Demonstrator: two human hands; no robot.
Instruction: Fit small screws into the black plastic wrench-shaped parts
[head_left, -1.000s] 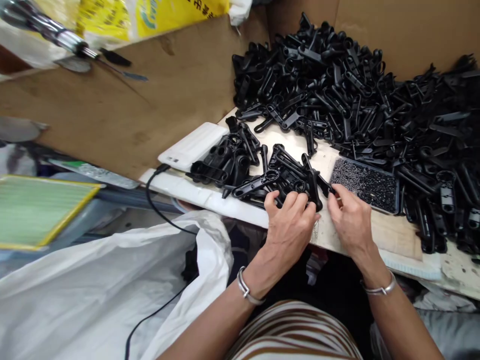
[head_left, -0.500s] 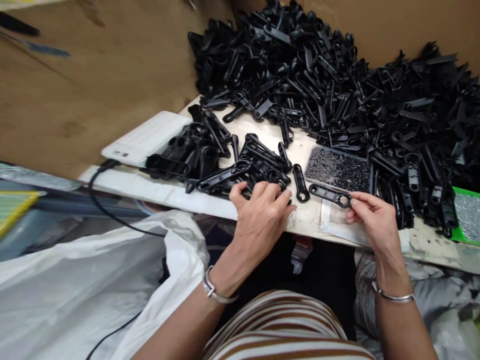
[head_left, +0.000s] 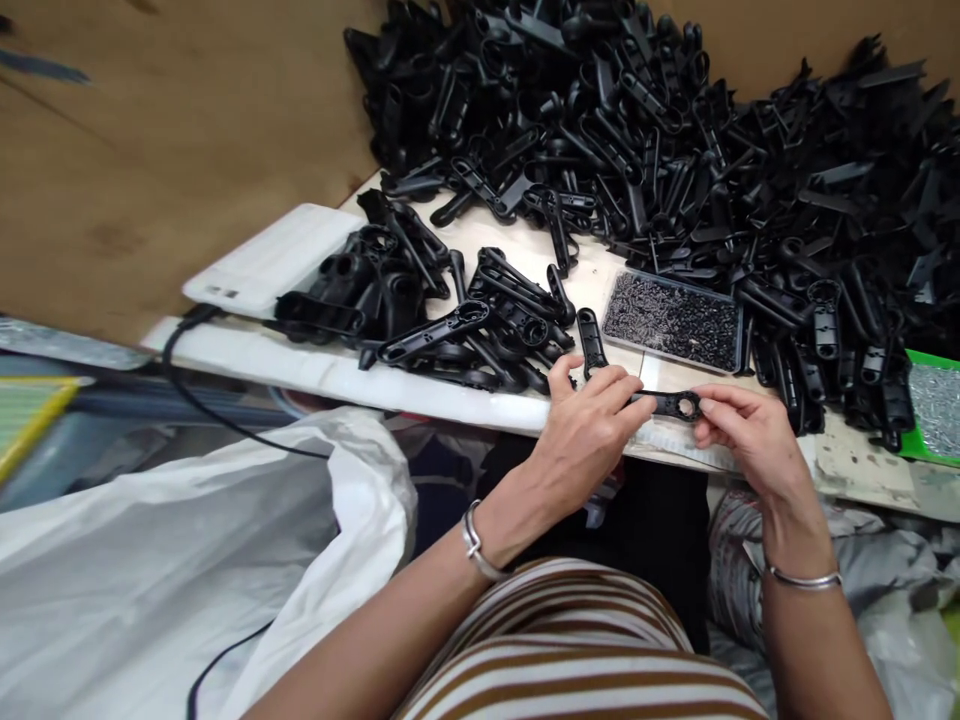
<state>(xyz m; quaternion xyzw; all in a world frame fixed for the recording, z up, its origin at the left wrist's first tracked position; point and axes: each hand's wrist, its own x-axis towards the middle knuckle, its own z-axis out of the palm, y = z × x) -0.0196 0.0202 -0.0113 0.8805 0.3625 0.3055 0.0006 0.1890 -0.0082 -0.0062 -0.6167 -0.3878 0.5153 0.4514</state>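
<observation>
A long, flat black plastic part [head_left: 667,404] with a ring-shaped end is held low over the table's front edge. My right hand [head_left: 742,430] pinches it at the ring end between thumb and fingertips. At its other end is my left hand [head_left: 589,430], palm down, with thumb and index finger closed on the part; that end is hidden. Just beyond my left fingers lies a similar black part [head_left: 591,338]. Behind the held part stands a clear shallow box [head_left: 632,347] filled with tiny dark pieces.
A heap of black plastic parts [head_left: 615,140] covers the back and right. A smaller pile [head_left: 517,300] lies left of my hands, beside a white device [head_left: 262,265] with a black cable. A green tray [head_left: 916,445] of small shiny pieces is far right. A white bag [head_left: 360,470] hangs below left.
My left hand has moved right, from the small pile to the left end of the long black part. My right hand keeps its pinch. The view has shifted slightly.
</observation>
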